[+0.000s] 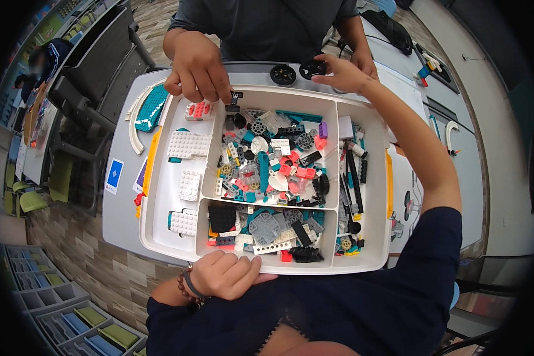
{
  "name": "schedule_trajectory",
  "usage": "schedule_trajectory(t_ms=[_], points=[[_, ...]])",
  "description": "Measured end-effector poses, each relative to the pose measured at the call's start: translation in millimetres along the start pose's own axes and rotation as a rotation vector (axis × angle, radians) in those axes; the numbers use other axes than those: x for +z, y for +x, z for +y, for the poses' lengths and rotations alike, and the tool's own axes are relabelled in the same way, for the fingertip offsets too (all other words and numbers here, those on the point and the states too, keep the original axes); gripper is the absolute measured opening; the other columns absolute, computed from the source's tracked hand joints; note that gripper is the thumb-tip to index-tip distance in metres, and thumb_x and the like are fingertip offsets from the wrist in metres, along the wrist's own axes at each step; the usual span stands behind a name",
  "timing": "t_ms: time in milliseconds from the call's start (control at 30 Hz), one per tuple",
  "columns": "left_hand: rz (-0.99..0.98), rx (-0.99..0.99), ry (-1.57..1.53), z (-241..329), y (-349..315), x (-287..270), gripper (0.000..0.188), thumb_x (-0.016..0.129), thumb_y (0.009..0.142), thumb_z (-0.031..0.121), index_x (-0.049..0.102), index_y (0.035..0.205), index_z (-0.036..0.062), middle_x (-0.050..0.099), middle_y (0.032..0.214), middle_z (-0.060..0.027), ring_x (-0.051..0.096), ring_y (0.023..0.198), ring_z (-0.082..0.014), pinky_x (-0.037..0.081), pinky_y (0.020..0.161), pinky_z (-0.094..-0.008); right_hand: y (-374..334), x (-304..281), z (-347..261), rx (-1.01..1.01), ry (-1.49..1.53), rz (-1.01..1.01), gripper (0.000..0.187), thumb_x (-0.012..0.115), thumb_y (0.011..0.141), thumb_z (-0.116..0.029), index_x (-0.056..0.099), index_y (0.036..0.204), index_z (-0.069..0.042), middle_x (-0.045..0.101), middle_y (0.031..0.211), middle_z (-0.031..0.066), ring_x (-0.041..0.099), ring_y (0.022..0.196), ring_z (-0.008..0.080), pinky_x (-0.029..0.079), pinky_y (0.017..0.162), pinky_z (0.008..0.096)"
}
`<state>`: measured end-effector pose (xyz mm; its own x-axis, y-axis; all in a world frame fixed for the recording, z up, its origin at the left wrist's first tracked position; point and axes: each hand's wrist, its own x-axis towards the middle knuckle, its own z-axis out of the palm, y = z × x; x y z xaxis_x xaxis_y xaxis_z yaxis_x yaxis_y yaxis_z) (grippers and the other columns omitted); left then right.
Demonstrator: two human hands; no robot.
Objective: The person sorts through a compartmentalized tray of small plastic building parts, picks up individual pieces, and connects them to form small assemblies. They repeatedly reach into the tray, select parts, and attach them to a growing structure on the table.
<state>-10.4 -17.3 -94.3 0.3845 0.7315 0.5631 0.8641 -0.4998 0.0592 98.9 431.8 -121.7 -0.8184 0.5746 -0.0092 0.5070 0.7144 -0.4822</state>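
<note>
The right hand [345, 75] pinches a black wheel [308, 69] by its edge, beyond the white tray's [167, 178] far rim, round face upward. The left hand [226, 275] curls at the near rim, grip unclear; the tray's long axis runs left-right across the worktop [121, 222].

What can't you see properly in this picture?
All in the head view:
- The lowest pieces in the white tray: buried under the top bricks.
- The head of the person opposite: cut off by the top edge.
- Part of that person's left hand: hidden behind the wearer's right hand.
- What the faraway person at the left is handling: too small and blurred.
</note>
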Motion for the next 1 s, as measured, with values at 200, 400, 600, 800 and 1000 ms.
schedule_trajectory(t_ms=[200, 400, 600, 800, 1000], points=[[0.006, -0.035, -0.008, 1.9, -2.5, 2.7, 0.03, 0.078, 0.065, 0.033, 0.065, 0.073, 0.0067, 0.05, 0.056, 0.0035, 0.045, 0.045, -0.0091, 0.03, 0.039, -0.0224, 26.1, 8.7, 11.4, -0.059, -0.189, -0.1, 0.076, 0.073, 0.067, -0.042, 0.044, 0.127, -0.005, 0.055, 0.115, 0.023, 0.052, 0.11, 0.035, 0.04, 0.094, 0.0375], [0.008, -0.06, -0.005, 3.5, -1.5, 4.8, 0.031, 0.078, 0.066, 0.034, 0.064, 0.072, 0.0075, 0.049, 0.055, 0.0036, 0.044, 0.045, -0.0097, 0.03, 0.04, -0.0228, 48.9, 15.0, -24.2, -0.331, -0.334, 0.043, 0.081, 0.076, 0.063, -0.037, 0.042, 0.13, -0.007, 0.054, 0.12, 0.0201, 0.052, 0.109, 0.0344, 0.04, 0.095, 0.0359], [-0.009, -0.114, -0.024, 7.6, -2.7, 2.4, 0.031, 0.078, 0.065, 0.035, 0.065, 0.071, 0.0083, 0.048, 0.055, 0.0034, 0.043, 0.044, -0.0104, 0.03, 0.039, -0.0234, 73.4, 27.7, -43.1, -0.21, -0.386, -0.235, 0.073, 0.075, 0.061, -0.041, 0.053, 0.124, -0.013, 0.058, 0.116, 0.0148, 0.054, 0.11, 0.0297, 0.042, 0.095, 0.0358], [-0.023, -0.156, 0.007, 13.7, 0.2, 1.3, 0.031, 0.075, 0.068, 0.036, 0.056, 0.066, 0.0114, 0.04, 0.057, 0.0028, 0.039, 0.046, -0.0106, 0.028, 0.041, -0.0247, 23.8, -19.3, -57.9, -0.089, 0.64, 0.007, 0.066, 0.073, 0.073, -0.04, 0.051, 0.122, 0.0, 0.062, 0.105, 0.0058, 0.058, 0.094, 0.0134, 0.045, 0.077, 0.0229], [-0.123, -0.283, -0.241, 13.6, 19.9, -15.5, 0.039, 0.074, 0.068, 0.039, 0.058, 0.079, 0.0052, 0.051, 0.068, -0.0071, 0.051, 0.06, -0.023, 0.04, 0.051, -0.0335, -119.4, -39.2, -105.6, -0.439, 1.191, -0.241, 0.076, 0.076, 0.069, -0.041, 0.043, 0.125, -0.002, 0.053, 0.119, 0.0144, 0.055, 0.108, 0.02, 0.046, 0.086, 0.029]])
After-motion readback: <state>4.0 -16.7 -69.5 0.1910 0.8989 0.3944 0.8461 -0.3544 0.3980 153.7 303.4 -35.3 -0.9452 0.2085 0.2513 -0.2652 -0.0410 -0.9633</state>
